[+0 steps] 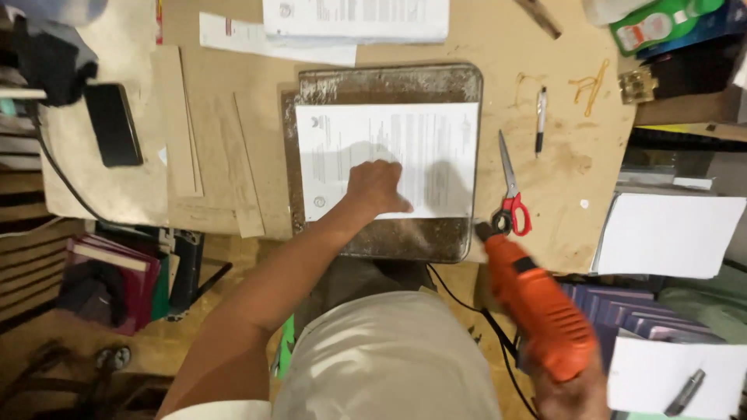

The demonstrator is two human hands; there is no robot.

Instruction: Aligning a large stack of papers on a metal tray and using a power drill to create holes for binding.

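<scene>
Here: Drill Gripped, Paper Pinned

Nearest, the right hand (572,389) clenches an orange drill (533,299), its tip by the red-handled scissors (510,194). Farther, the left hand (377,187) presses flat, fingers loose, on a printed sheet (436,140) lying atop a worn board (389,82) on the counter (560,155).

**Bench surroundings, head view**

Red-handled scissors (510,194) lie on the brown tabletop (560,148), blades pointing away. Just beyond them, a pen (540,118), and farther right some loose rubber bands (590,84). A dark phone (113,124) lies face up at far left. A stack of printed papers (354,17) sits at the top edge. Blank white sheet (669,233) at right. Green-labelled item (657,23) top right, possibly a bottle.
</scene>
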